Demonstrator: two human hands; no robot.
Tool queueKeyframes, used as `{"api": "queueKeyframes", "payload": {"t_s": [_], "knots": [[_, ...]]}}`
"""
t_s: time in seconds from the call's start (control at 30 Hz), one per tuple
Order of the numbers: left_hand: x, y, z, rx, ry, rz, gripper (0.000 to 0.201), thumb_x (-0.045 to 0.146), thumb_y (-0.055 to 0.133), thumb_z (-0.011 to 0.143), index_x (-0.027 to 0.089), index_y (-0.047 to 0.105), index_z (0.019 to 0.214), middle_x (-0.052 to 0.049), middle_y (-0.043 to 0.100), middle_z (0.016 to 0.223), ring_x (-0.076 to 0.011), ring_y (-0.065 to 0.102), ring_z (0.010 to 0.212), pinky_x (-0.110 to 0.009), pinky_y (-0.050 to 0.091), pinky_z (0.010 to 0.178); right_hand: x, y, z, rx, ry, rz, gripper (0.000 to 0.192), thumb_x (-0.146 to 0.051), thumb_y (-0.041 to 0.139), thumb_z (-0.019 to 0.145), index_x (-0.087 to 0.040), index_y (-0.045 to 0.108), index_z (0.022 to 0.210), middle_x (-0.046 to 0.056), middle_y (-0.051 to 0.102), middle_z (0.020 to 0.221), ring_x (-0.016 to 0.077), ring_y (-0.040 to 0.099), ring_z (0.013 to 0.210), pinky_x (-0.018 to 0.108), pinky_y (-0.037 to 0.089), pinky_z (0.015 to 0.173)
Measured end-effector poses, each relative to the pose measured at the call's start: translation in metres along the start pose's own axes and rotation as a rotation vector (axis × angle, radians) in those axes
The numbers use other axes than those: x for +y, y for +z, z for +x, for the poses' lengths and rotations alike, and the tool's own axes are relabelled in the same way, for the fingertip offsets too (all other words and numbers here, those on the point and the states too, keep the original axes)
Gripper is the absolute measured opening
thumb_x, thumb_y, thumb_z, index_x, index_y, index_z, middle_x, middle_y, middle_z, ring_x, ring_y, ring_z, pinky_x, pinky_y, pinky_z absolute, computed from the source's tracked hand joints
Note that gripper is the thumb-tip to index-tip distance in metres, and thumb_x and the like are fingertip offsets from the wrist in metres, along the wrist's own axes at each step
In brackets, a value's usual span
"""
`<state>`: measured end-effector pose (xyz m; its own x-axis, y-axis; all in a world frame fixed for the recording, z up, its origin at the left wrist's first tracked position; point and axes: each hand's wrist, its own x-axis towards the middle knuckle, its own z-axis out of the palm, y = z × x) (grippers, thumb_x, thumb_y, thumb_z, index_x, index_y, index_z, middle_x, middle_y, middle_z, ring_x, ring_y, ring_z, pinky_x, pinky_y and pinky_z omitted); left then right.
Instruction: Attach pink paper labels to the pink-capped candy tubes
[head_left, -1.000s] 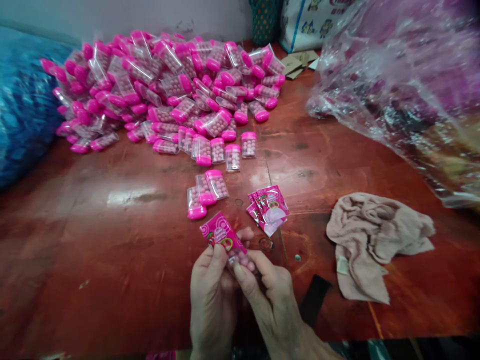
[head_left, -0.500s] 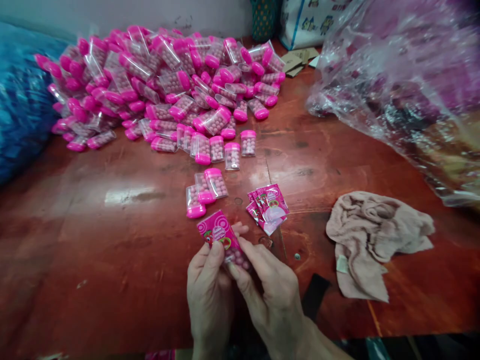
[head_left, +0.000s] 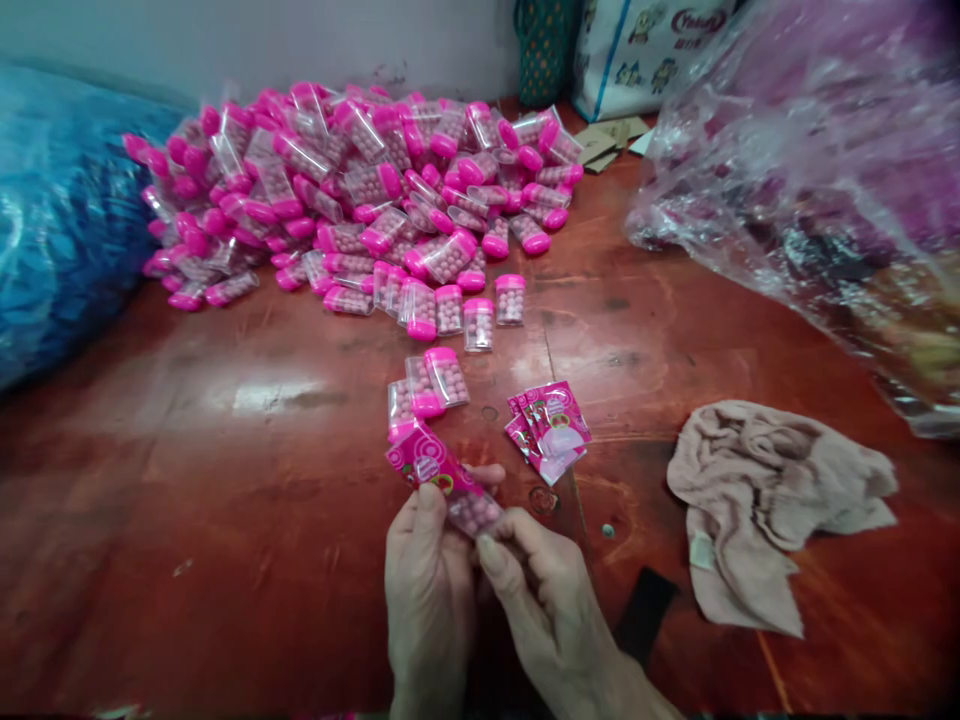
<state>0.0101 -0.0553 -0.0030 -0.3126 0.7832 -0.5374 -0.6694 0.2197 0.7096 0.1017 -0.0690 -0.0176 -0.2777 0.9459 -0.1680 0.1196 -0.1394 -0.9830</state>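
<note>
My left hand (head_left: pixel 429 590) is closed on a pink printed sleeve (head_left: pixel 429 460), its thumb pressed on the printed face. A clear container of pink candy balls (head_left: pixel 475 512) projects from the sleeve's lower right end; how far it goes inside is hidden. My right hand (head_left: pixel 544 590) pinches the container's near end between thumb and forefinger. Just beyond the sleeve lie a few candy containers (head_left: pixel 448 380) with pink caps. Flat pink sleeves (head_left: pixel 553 430) sit overlapping in a small stack to the right of them.
A big heap of pink-capped candy containers (head_left: pixel 360 190) spreads along the wall. A blue bag (head_left: pixel 67 220) stands at the left, a clear plastic bag (head_left: pixel 787 170) at the right. A crumpled cloth (head_left: pixel 765 500) and a black strip (head_left: pixel 646 612) lie right of my hands.
My right hand has shifted from the container's side to its near end, and more of the container shows. The sleeve is tilted more. The whole view has shifted slightly.
</note>
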Motion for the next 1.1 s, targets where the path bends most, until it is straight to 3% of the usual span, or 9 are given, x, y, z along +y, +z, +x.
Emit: {"api": "queueKeyframes", "payload": {"t_s": [0.13, 0.23, 0.33, 0.43, 0.57, 0.67, 0.87, 1.1], "knots": [[-0.003, -0.001, -0.002, -0.021, -0.044, -0.009, 0.032, 0.037, 0.051, 0.081, 0.009, 0.067, 0.085, -0.009, 0.067, 0.075, -0.0079, 0.051, 0.045, -0.017, 0.039, 0.037, 0.003, 0.001, 0.001, 0.012, 0.052, 0.082, 0.016, -0.032, 0.048, 0.087, -0.017, 0.052, 0.090, 0.003, 0.061, 0.078, 0.0125, 0.057, 0.065, 0.019, 0.042, 0.054], [-0.003, -0.002, -0.002, -0.071, -0.015, 0.020, 0.033, 0.039, 0.053, 0.080, 0.010, 0.067, 0.084, -0.008, 0.066, 0.073, -0.0044, 0.042, 0.036, -0.015, 0.032, 0.030, 0.002, 0.002, 0.003, -0.016, 0.024, 0.055, 0.019, -0.029, 0.038, 0.091, -0.017, 0.052, 0.086, 0.000, 0.058, 0.069, 0.0101, 0.054, 0.058, 0.019, 0.039, 0.053], [-0.003, -0.003, -0.001, -0.084, 0.014, 0.053, 0.026, 0.035, 0.062, 0.074, 0.011, 0.066, 0.083, -0.006, 0.065, 0.074, -0.0048, 0.044, 0.039, -0.015, 0.034, 0.030, -0.001, 0.002, 0.005, 0.001, -0.026, 0.022, 0.021, -0.026, 0.036, 0.092, -0.017, 0.051, 0.080, -0.002, 0.053, 0.061, 0.0090, 0.050, 0.052, 0.019, 0.036, 0.050], [-0.004, -0.003, 0.000, -0.106, -0.066, 0.086, 0.017, 0.028, 0.063, 0.073, 0.013, 0.066, 0.082, 0.000, 0.058, 0.059, -0.0047, 0.040, 0.036, -0.014, 0.031, 0.027, -0.004, 0.000, 0.006, 0.039, -0.040, 0.033, 0.020, -0.026, 0.038, 0.090, -0.016, 0.051, 0.079, -0.002, 0.052, 0.061, 0.0084, 0.049, 0.049, 0.018, 0.037, 0.048], [-0.006, -0.002, 0.000, -0.155, -0.178, 0.129, 0.023, 0.032, 0.063, 0.074, 0.012, 0.066, 0.083, 0.003, 0.050, 0.050, -0.0054, 0.038, 0.032, -0.016, 0.032, 0.026, -0.005, -0.003, 0.007, 0.065, -0.015, 0.077, 0.022, -0.029, 0.040, 0.089, -0.017, 0.049, 0.073, -0.005, 0.045, 0.052, 0.0071, 0.045, 0.040, 0.017, 0.035, 0.041], [-0.008, -0.002, -0.001, -0.151, -0.212, 0.154, 0.027, 0.034, 0.063, 0.072, 0.010, 0.066, 0.084, 0.000, 0.055, 0.056, -0.0046, 0.038, 0.034, -0.015, 0.033, 0.028, -0.004, -0.004, 0.008, 0.074, 0.009, 0.088, 0.022, -0.030, 0.043, 0.088, -0.017, 0.049, 0.072, -0.005, 0.045, 0.052, 0.0068, 0.044, 0.039, 0.017, 0.035, 0.040], [-0.009, -0.005, -0.004, -0.156, -0.203, 0.068, 0.040, 0.046, 0.056, 0.075, 0.014, 0.063, 0.099, -0.012, 0.065, 0.094, -0.0069, 0.046, 0.044, -0.017, 0.037, 0.031, 0.002, -0.004, 0.007, 0.030, 0.042, 0.098, 0.024, -0.031, 0.040, 0.090, -0.017, 0.049, 0.072, -0.004, 0.048, 0.055, 0.0080, 0.047, 0.043, 0.019, 0.036, 0.043], [-0.008, -0.009, -0.003, -0.138, -0.111, 0.118, 0.019, 0.029, 0.058, 0.078, 0.015, 0.064, 0.089, -0.010, 0.066, 0.095, -0.0045, 0.044, 0.041, -0.015, 0.035, 0.030, 0.011, -0.005, 0.006, -0.057, 0.062, 0.152, 0.025, -0.033, 0.037, 0.091, -0.015, 0.054, 0.089, -0.002, 0.051, 0.061, 0.0079, 0.048, 0.046, 0.018, 0.037, 0.044]]}}
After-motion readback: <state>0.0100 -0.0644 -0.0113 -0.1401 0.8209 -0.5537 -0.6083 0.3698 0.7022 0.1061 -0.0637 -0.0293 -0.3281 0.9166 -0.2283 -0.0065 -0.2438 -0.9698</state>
